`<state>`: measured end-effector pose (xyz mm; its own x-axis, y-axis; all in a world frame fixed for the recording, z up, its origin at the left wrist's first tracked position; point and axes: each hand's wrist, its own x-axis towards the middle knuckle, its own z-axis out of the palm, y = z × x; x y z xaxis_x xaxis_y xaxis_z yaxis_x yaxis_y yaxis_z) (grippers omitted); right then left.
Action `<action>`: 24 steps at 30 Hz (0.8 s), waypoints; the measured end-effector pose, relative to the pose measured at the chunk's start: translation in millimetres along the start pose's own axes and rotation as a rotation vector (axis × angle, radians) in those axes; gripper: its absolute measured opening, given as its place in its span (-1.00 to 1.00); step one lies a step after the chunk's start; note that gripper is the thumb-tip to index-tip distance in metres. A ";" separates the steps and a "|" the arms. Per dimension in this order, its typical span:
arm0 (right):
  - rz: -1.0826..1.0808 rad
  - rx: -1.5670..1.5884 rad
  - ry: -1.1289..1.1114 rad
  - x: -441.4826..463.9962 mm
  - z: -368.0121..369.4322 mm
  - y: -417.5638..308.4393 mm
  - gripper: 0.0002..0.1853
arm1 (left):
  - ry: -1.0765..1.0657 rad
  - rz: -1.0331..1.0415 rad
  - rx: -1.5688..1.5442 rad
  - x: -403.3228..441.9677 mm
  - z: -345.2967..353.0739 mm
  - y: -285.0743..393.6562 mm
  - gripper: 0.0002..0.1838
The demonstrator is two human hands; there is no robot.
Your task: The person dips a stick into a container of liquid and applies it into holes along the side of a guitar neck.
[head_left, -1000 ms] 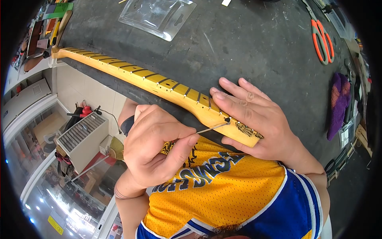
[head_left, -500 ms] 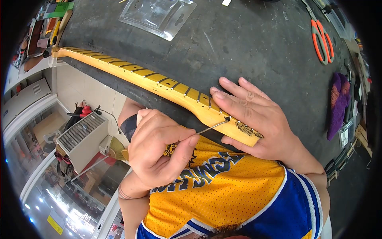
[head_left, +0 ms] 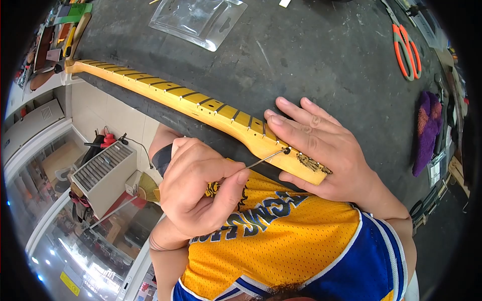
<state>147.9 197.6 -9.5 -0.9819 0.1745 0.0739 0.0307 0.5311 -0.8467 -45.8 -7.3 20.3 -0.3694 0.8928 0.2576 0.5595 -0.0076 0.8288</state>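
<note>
A guitar neck (head_left: pixel 165 94) of yellowish wood with dark fret lines runs from the far left to the middle right. My left hand (head_left: pixel 203 185) is closed on a thin metal pick (head_left: pixel 262 161), pinched between thumb and index finger. The pick's tip touches a small dark patch (head_left: pixel 286 150) close to the neck's right end. Beside that lies a cluster of rough black marks (head_left: pixel 312 163). My right hand (head_left: pixel 321 145) lies over this end, fingers stretched out past the far edge and thumb along the near side. Its palm hides part of the neck.
On the dark bench (head_left: pixel 321 60) lie a clear plastic package (head_left: pixel 198 22), orange-handled scissors (head_left: pixel 405 52) and a purple cloth (head_left: pixel 428 133). Several tools crowd the far left corner. Below left stand a beige slatted box (head_left: pixel 103 168) and a glass-fronted cabinet (head_left: pixel 75 246).
The pick's tip has shifted very slightly at the dark patch, which looks a little larger. My right hand and the neck stay in place.
</note>
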 end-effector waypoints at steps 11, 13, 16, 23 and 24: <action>0.003 0.001 -0.006 0.2 -1.0 -0.3 -0.04 | -0.046 0.033 -0.019 2.6 -0.7 -1.2 -0.73; 0.002 0.003 -0.005 -0.1 -1.1 -0.5 -0.04 | -0.037 0.032 -0.009 2.9 1.0 -1.6 -0.73; 0.002 0.004 -0.005 0.0 -1.4 -0.3 -0.05 | -0.032 0.033 -0.002 4.5 1.2 -1.5 -0.73; 0.003 -0.005 -0.010 0.4 -1.5 -0.2 -0.04 | 0.003 -0.003 -0.027 -0.3 -1.7 -1.2 -0.74; 0.000 -0.005 -0.006 0.3 -1.3 0.2 -0.04 | 0.004 -0.001 -0.028 0.4 -0.4 -1.5 -0.74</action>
<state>147.8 198.8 -9.0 -0.9829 0.1697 0.0709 0.0315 0.5350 -0.8443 -47.1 -7.2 19.3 -0.3729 0.8910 0.2589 0.5385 -0.0194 0.8424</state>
